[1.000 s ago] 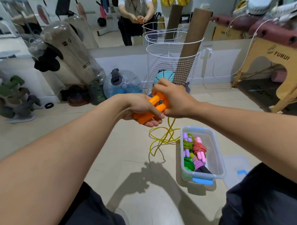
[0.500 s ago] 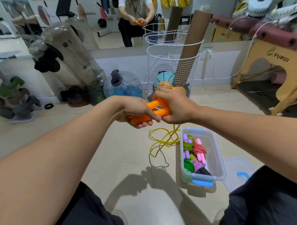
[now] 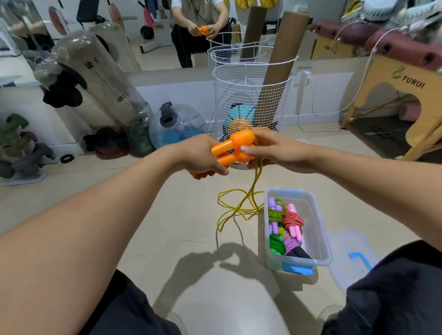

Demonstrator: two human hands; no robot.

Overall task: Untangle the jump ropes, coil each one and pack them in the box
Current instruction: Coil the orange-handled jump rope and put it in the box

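Observation:
My left hand [image 3: 200,155] grips two orange jump-rope handles [image 3: 233,147] held side by side in front of me. My right hand [image 3: 277,151] pinches the yellow rope [image 3: 241,204] just beside the handles' far ends. The rope hangs down from there and lies in loose loops on the floor. To the right of the loops stands a clear plastic box [image 3: 319,229] on the floor. It holds several coiled ropes [image 3: 284,225] in green, red and pink with purple and pink handles.
A white wire basket [image 3: 252,97] with a cardboard tube [image 3: 283,60] and balls stands just behind my hands. The box lid [image 3: 350,258] lies right of the box. A water jug [image 3: 175,123] and weights sit left; a wooden bench [image 3: 419,103] is on the right. My knees frame the bottom.
Both hands rose and shifted slightly left. My right hand came off the handles and now pinches the rope beside them, with the handles' ends uncovered.

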